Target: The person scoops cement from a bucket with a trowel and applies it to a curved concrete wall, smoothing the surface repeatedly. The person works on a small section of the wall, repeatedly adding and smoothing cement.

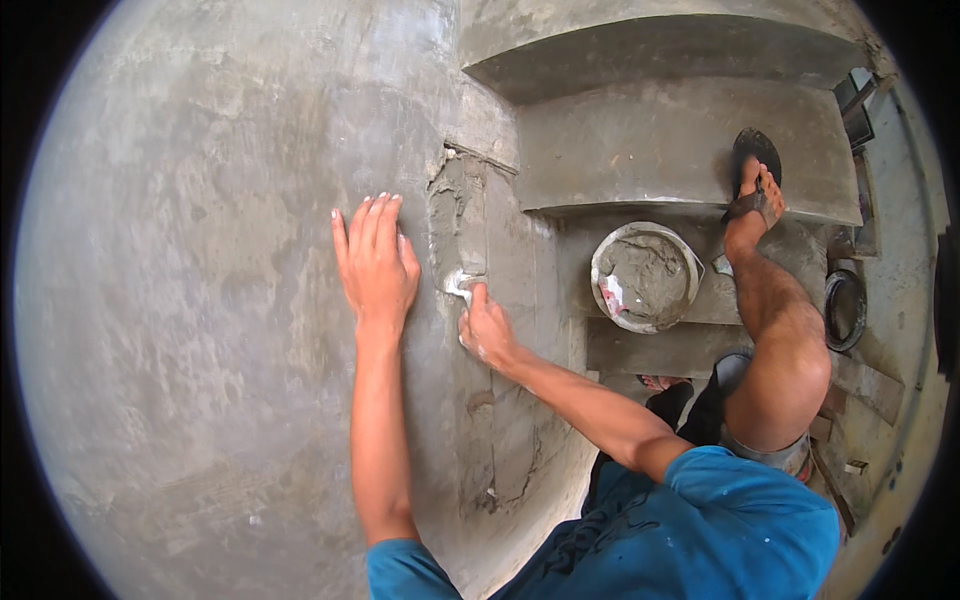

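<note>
My left hand point(376, 265) lies flat against the grey plastered wall point(230, 260), its fingers stretched upward and the thumb slightly apart. To its right, my right hand point(487, 328) is closed around the handle of a small trowel point(459, 284) with a whitish, mortar-smeared neck. Most of the blade is hard to make out against the wall. The trowel is at a strip of rough wet mortar point(452, 215) that runs up and down beside a straight seam. Further right, a round bucket point(597, 262) holds grey mortar point(650, 270) with a white and red scrap at its left side.
Concrete steps point(680, 140) rise at the upper right, and the bucket stands on a lower one. My sandalled foot point(757, 195) is on a step edge right of the bucket. A black ring-shaped object point(846, 310) and boards point(865, 390) lie at the far right.
</note>
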